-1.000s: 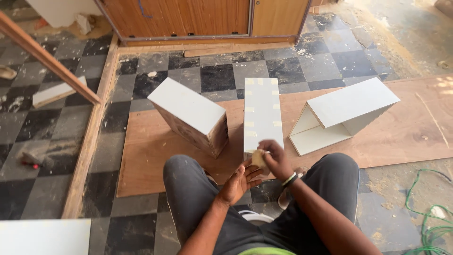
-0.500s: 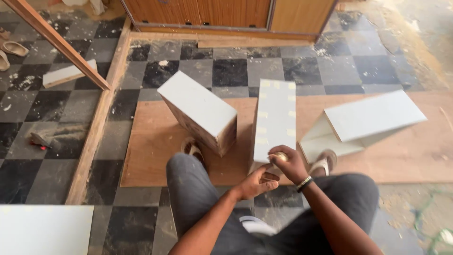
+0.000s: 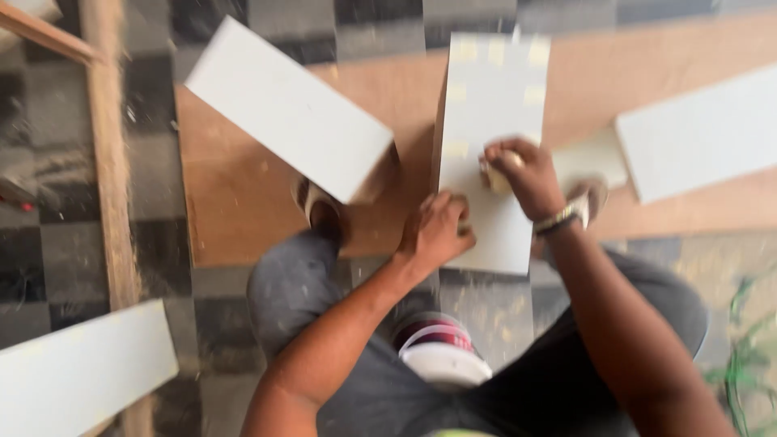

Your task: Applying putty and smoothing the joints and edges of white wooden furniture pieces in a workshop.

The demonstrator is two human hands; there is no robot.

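A white bucket [image 3: 441,360] sits between the knees at six o'clock. Just beyond it, the left hand [image 3: 437,233] rests curled on the near end of the white panel [image 3: 492,146], fingers bunched and pressing it down; earlier it hovered at that edge. The right hand [image 3: 522,174] has moved from the near edge up the face, toward one o'clock, fingers closed round a small pale block [image 3: 499,176], too blurred to identify. So the work now runs along the panel's face. A white box [image 3: 287,109] lies at eleven, another board [image 3: 700,133] at two.
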